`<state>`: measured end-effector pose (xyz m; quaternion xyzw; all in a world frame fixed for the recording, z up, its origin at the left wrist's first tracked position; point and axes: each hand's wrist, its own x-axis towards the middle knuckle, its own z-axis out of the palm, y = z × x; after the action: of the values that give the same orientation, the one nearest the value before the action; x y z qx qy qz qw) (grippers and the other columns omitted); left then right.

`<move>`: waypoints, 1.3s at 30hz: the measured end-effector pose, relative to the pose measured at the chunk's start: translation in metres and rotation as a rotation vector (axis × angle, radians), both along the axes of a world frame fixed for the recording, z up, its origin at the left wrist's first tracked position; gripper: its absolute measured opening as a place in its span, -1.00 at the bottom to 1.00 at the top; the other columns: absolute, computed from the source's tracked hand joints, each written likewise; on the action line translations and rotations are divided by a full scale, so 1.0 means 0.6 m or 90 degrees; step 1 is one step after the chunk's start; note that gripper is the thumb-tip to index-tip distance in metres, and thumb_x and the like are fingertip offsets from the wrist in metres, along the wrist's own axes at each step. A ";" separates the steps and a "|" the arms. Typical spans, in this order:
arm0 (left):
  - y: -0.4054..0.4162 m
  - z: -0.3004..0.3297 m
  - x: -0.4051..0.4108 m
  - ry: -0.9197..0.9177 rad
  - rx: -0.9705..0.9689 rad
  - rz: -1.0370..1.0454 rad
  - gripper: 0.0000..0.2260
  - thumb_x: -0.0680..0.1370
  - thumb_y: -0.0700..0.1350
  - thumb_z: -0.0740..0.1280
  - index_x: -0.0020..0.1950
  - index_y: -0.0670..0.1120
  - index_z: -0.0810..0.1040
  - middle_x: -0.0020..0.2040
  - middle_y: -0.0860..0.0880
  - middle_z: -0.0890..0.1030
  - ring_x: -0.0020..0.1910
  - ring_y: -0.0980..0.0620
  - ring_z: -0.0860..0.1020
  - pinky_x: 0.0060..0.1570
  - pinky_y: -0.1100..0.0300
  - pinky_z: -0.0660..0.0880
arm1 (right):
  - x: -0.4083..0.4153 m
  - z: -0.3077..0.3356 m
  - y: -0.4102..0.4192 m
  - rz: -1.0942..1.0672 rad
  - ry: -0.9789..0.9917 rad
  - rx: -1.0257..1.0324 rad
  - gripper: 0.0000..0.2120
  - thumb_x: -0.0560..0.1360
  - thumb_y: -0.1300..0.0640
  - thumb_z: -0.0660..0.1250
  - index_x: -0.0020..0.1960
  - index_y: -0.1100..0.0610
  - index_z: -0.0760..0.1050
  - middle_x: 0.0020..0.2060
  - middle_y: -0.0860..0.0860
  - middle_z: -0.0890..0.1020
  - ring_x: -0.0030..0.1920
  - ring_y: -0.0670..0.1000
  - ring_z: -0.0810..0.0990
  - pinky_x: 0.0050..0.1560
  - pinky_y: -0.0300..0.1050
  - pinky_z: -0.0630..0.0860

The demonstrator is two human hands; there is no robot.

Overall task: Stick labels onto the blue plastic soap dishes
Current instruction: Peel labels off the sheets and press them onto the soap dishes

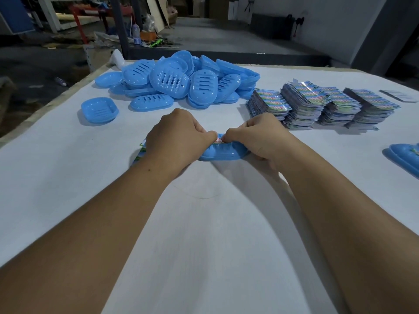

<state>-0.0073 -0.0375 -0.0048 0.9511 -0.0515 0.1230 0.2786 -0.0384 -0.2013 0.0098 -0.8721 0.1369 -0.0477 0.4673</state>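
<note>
A blue soap dish (223, 154) lies on the white table (204, 223) in front of me, mostly covered by both hands. My left hand (175, 138) grips its left end, and my right hand (260, 137) grips its right end. Thumbs and fingertips of both hands pinch a small label (219, 140) with red print at the dish's far rim. A printed sheet (139, 152) pokes out from under my left hand. A heap of blue soap dishes (181, 80) lies further back. Stacks of printed labels (322, 105) stand at the right.
A single blue dish (99, 109) sits alone at the left. Another blue dish (405, 157) lies at the right edge of view. The table's left edge (56, 98) drops to a dark floor. Shelving and clutter (145, 35) stand behind the table.
</note>
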 end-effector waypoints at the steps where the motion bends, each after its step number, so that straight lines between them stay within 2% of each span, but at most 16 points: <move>1: 0.000 0.000 0.000 0.000 0.003 0.001 -0.66 0.46 0.19 0.47 -0.38 -0.01 0.63 -0.30 0.11 0.65 -0.21 0.08 0.61 -0.35 0.25 0.32 | 0.000 0.000 0.000 -0.001 -0.001 -0.001 -0.78 0.32 0.04 0.58 -0.25 0.09 0.56 -0.46 0.03 0.45 -0.66 -0.12 0.25 -0.65 -0.38 0.14; 6: -0.002 0.001 -0.003 -0.003 0.012 0.006 -0.66 0.47 0.19 0.47 -0.37 -0.01 0.62 -0.32 0.09 0.66 -0.25 0.07 0.61 -0.35 0.23 0.35 | 0.002 -0.003 0.001 -0.001 -0.002 -0.012 -0.78 0.31 0.03 0.58 -0.25 0.09 0.57 -0.45 0.03 0.46 -0.66 -0.12 0.25 -0.65 -0.38 0.14; 11: -0.001 0.001 -0.002 -0.012 0.026 0.007 -0.68 0.46 0.20 0.46 -0.36 0.02 0.60 -0.32 0.10 0.65 -0.24 0.06 0.60 -0.36 0.21 0.33 | 0.006 -0.006 0.000 -0.004 -0.004 -0.022 -0.77 0.30 0.02 0.58 -0.32 0.09 0.57 -0.64 -0.11 0.41 -0.67 -0.15 0.29 -0.68 -0.38 0.15; 16: 0.000 -0.005 0.002 -0.019 0.023 -0.001 -0.68 0.44 0.25 0.46 -0.34 0.06 0.58 -0.33 0.13 0.61 -0.26 0.15 0.55 -0.34 0.26 0.33 | 0.008 -0.012 0.001 -0.003 -0.017 -0.049 -0.70 0.27 -0.05 0.60 -0.40 0.06 0.52 -0.62 -0.12 0.42 -0.65 -0.15 0.30 -0.68 -0.36 0.15; 21: 0.000 -0.008 0.005 -0.021 0.021 -0.008 -0.67 0.44 0.27 0.46 -0.33 0.05 0.58 -0.34 0.14 0.60 -0.26 0.14 0.55 -0.34 0.25 0.34 | 0.006 -0.010 -0.004 -0.006 -0.006 -0.050 -0.58 0.25 -0.09 0.64 -0.47 0.06 0.44 -0.64 -0.11 0.39 -0.67 -0.13 0.26 -0.67 -0.37 0.13; 26: 0.002 -0.007 0.005 -0.016 0.000 -0.015 -0.67 0.42 0.24 0.48 -0.30 0.03 0.55 -0.32 0.15 0.58 -0.23 0.15 0.55 -0.32 0.20 0.36 | 0.004 -0.008 -0.008 -0.005 0.003 -0.052 -0.54 0.24 -0.13 0.65 -0.44 0.04 0.39 -0.68 -0.12 0.33 -0.68 -0.12 0.22 -0.66 -0.37 0.10; 32: 0.003 -0.003 0.004 -0.004 0.017 -0.008 -0.65 0.43 0.28 0.47 -0.25 0.04 0.51 -0.28 0.15 0.56 -0.23 0.17 0.51 -0.30 0.19 0.37 | 0.006 -0.010 -0.011 0.003 -0.004 -0.035 -0.57 0.25 -0.14 0.65 -0.39 0.04 0.45 -0.69 -0.14 0.35 -0.70 -0.14 0.24 -0.66 -0.38 0.12; 34: 0.004 -0.003 0.002 -0.001 0.004 -0.010 -0.64 0.43 0.29 0.47 -0.25 0.04 0.51 -0.28 0.15 0.57 -0.22 0.16 0.53 -0.24 0.15 0.44 | 0.006 -0.014 -0.013 0.011 -0.015 -0.002 -0.60 0.28 -0.12 0.65 -0.38 0.04 0.47 -0.65 -0.14 0.40 -0.67 -0.15 0.27 -0.64 -0.38 0.17; 36: 0.006 -0.002 -0.002 -0.005 -0.064 -0.013 -0.63 0.46 0.28 0.46 -0.26 0.02 0.52 -0.29 0.13 0.59 -0.23 0.12 0.56 -0.21 0.12 0.49 | 0.003 -0.017 -0.012 0.015 -0.039 0.081 -0.65 0.37 -0.08 0.61 -0.32 0.06 0.48 -0.62 -0.13 0.45 -0.61 -0.13 0.37 -0.54 -0.32 0.37; 37: 0.008 0.000 -0.003 -0.011 -0.108 -0.012 -0.63 0.49 0.27 0.44 -0.27 0.00 0.52 -0.30 0.12 0.60 -0.24 0.09 0.58 -0.20 0.11 0.50 | 0.002 -0.018 -0.013 0.012 -0.061 0.119 -0.67 0.41 -0.06 0.58 -0.29 0.06 0.48 -0.59 -0.13 0.47 -0.55 -0.11 0.41 -0.44 -0.23 0.50; 39: 0.012 0.006 -0.003 -0.027 -0.166 -0.002 -0.62 0.56 0.26 0.35 -0.26 -0.01 0.51 -0.30 0.10 0.59 -0.23 0.02 0.58 -0.18 0.07 0.49 | -0.001 -0.018 -0.016 0.026 -0.114 0.159 -0.76 0.45 -0.01 0.55 -0.21 0.07 0.54 -0.46 -0.11 0.53 -0.42 -0.10 0.47 -0.25 -0.03 0.60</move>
<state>-0.0089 -0.0302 -0.0012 0.9039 -0.0423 0.1482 0.3990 -0.0388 -0.2110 -0.0011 -0.8020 0.0821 -0.0985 0.5834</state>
